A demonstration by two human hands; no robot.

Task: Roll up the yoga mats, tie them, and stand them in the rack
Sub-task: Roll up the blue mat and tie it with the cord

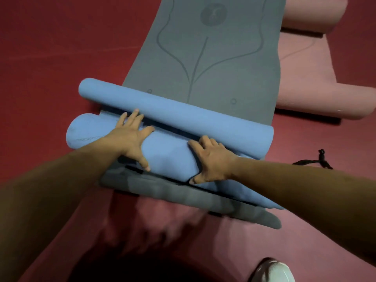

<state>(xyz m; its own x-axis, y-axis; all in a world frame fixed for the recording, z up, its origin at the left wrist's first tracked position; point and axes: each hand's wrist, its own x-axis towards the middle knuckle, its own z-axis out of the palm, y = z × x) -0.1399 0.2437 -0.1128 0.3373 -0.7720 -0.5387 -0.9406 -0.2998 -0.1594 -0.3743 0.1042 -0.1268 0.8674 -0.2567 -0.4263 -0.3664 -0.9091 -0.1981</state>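
Red floor (50, 58), grey mat (205, 64): left hand (132, 137) and right hand (211, 159) press the blue roll (166, 157) (fingers spread)

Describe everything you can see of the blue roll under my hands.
The blue roll is light blue and looks like soft, matte foam, with faint print near its left end. It lies crosswise and slanted over a grey flap, close against a slimmer blue roll beyond it. The left hand and right hand press on its top with fingers spread. The surface between them looks slightly dented.
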